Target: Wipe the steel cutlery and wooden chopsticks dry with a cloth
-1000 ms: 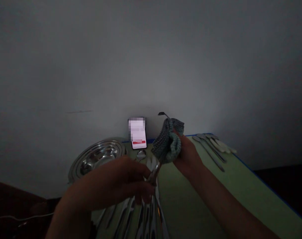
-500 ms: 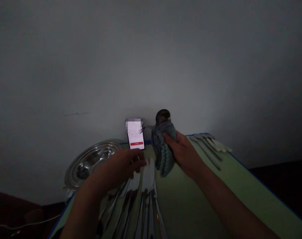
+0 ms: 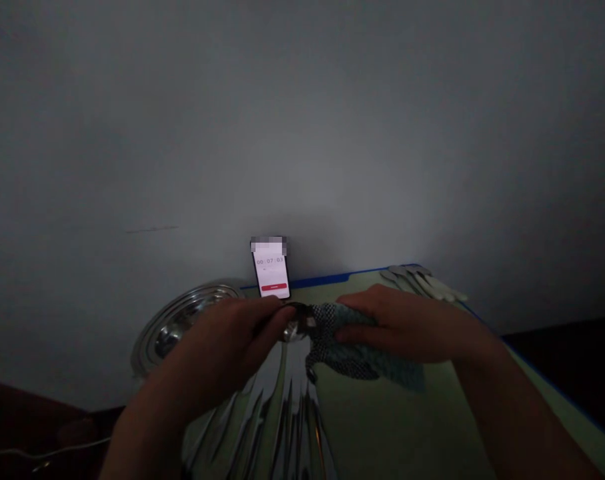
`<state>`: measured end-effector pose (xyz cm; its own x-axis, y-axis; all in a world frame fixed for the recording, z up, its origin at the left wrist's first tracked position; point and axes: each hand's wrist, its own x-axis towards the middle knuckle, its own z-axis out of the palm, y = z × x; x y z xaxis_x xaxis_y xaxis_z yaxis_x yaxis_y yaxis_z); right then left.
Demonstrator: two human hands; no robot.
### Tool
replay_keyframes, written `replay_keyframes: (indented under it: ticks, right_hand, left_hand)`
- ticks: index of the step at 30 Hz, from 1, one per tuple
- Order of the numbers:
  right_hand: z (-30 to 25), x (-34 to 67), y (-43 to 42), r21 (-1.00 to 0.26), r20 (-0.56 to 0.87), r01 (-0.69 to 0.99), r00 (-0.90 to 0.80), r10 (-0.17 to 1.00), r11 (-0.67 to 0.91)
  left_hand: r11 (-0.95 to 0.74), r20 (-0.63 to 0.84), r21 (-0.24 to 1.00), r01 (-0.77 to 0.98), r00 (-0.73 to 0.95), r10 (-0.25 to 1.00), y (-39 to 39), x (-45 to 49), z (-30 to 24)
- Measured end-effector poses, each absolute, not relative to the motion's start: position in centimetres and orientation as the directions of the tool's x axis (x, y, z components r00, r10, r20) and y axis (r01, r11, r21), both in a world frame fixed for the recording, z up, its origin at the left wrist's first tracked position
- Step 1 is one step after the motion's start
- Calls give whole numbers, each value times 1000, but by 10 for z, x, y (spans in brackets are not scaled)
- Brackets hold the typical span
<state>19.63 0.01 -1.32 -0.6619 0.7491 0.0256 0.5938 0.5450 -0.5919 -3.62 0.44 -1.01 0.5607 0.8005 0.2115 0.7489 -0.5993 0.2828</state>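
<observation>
My left hand [image 3: 247,333] is closed, thumb and fingers pinching the rim of a shiny round-bowled metal spoon [image 3: 297,328]. From the right, my right hand [image 3: 382,323] grips a grey-green knitted cloth [image 3: 377,360], whose dark checked edge covers the part of the spoon beside its bowl. Most of the spoon's handle is hidden by the cloth and fingers. Beneath both hands several table knives and other flatware [image 3: 282,420] lie with handles toward me. The dim light hides their exact kinds.
A steel basin [image 3: 147,340] stands at the table's left edge. Against the wall leans a phone [image 3: 272,270] with a lit timer. More flatware [image 3: 422,283] lies at the back right of the green tabletop [image 3: 392,427]. A white cable [image 3: 47,452] runs at lower left.
My right hand has lowered the cloth and spoon, turning them from upright to sideways. My left hand, empty before, has taken hold of the spoon's bowl.
</observation>
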Motion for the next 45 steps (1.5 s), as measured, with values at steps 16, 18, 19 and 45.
replay_keyframes:
  ticks: [16, 18, 19, 45]
  right_hand:
    - [-5, 214, -16, -477, 55, 717, -553, 832, 508]
    - [-5, 209, -16, -463, 67, 724, -546, 835, 511]
    - [-6, 205, -15, -450, 73, 733, -540, 839, 511]
    - [-35, 211, 23, -589, 100, 623, -577, 811, 515]
  left_hand:
    - [-576, 33, 450, 682, 632, 774, -8, -46, -2]
    - [-585, 58, 411, 699, 620, 782, -12, -38, -1]
    - [-584, 64, 389, 712, 612, 789, -14, -34, -2]
    - [-453, 167, 332, 828, 421, 892, 19, -38, -14]
